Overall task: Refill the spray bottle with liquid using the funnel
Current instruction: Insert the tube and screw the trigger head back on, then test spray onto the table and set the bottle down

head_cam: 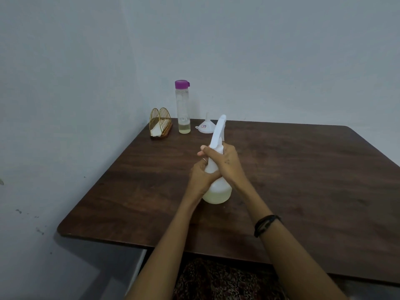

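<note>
Left hand wraps the translucent white spray bottle at its shoulder, right hand clamps its neck below the smooth trigger head.

Both hands are covering the spray bottle's neck, hiding its collar. The funnel's label is reading too small. The surface is running off-frame at three o'clock.

A white spray bottle stands on the dark wooden table. The left hand grips its neck; the right hand wraps the collar. Behind stand a purple-capped bottle, an upturned funnel and a napkin holder.
</note>
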Tool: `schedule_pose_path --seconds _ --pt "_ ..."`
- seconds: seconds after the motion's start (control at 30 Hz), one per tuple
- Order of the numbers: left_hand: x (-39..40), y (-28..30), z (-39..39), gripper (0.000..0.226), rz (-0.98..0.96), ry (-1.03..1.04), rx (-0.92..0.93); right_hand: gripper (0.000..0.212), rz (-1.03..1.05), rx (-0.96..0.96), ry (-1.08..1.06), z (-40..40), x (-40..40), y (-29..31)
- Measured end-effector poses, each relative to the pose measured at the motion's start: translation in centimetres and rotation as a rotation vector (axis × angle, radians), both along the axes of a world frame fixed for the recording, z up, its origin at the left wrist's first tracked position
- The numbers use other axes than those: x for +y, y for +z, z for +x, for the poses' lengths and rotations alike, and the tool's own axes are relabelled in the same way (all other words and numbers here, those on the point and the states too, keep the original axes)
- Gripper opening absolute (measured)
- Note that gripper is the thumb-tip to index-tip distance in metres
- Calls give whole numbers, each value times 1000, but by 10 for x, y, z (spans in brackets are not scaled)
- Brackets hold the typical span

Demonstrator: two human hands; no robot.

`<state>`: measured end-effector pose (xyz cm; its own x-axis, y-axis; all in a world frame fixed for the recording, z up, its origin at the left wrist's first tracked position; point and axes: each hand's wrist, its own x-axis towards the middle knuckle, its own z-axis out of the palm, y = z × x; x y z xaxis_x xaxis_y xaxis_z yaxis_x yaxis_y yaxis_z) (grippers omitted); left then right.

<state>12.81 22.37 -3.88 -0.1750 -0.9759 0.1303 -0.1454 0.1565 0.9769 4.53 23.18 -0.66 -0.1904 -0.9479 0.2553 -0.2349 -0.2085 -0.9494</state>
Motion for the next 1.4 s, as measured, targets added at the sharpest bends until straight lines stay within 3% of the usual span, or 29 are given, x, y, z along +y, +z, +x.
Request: schedule_pose_path --seconds 0.13,0.23,0.37,0.47,0.53,0.63,0.73,0.87,0.97,1.07,1.27,1.4 --pt "7 -4 -6 37 -72 128 -81 36 21 71 -198 11 0 -6" --pt "9 -5 -11 23 -110 248 -159 31 -15 153 -314 19 5 -3" --pt "13 -4 -15 19 -123 332 -244 28 -18 126 -364 24 14 4" --pt "8 -5 -12 24 5 250 -290 26 -47 78 -352 26 17 5" --pt "4 -6 -2 39 102 54 -225 35 -56 45 -383 26 17 3" --pt "15 -4 23 63 -16 -164 -221 62 -67 88 -450 18 15 5" --pt "16 -12 43 71 -39 -147 -224 80 -107 131 -339 8 10 5" --pt "12 -29 58 56 -96 -36 -481 56 -127 1 -128 4 12 8" --pt "6 -44 61 55 -173 -17 -835 36 -163 -71 -38 -2 18 11" --pt "-1 -53 60 59 -178 -8 -1073 20 -13 -186 -24 -9 25 23" --pt "-1 -56 59 60 -204 3 -1097 50 566 -161 25 -21 37 31" --pt "-1 -56 58 60 -212 9 -1079 54 739 -122 53 -25 41 22"
